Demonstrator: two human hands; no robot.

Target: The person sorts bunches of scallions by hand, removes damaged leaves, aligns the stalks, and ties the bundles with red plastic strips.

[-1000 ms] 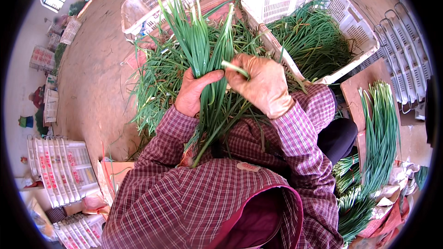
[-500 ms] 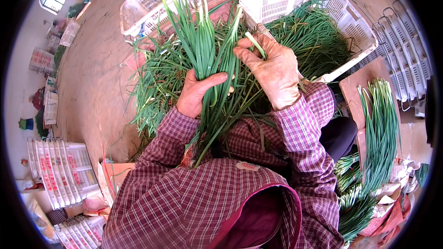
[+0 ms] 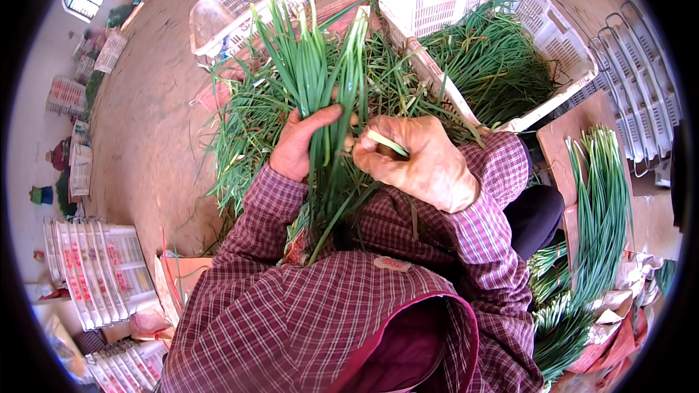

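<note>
My left hand (image 3: 293, 147) is closed around a bunch of green chives (image 3: 307, 76), pale stem ends upward, leaves hanging down toward my lap. Close beside it, my right hand (image 3: 426, 164), in what looks like a thin stained glove, is closed with its fingertips against the bunch's right side. A short, pale-to-green chive stalk (image 3: 387, 143) pokes out of that right fist. The fingers' exact grip at the bunch is partly hidden. Under and behind both hands spreads a loose pile of chives (image 3: 244, 131).
At the far right, a white plastic crate (image 3: 426, 1) holds more chives. Another white crate (image 3: 211, 25) stands at the far left. Neat chives (image 3: 601, 204) lie along a wooden board (image 3: 555, 142) to my right. Stacked crates (image 3: 98, 269) sit at the left.
My right hand has moved down and left, from above the pile to the bunch's side, keeping the short stalk. The left hand and bunch have shifted slightly left.
</note>
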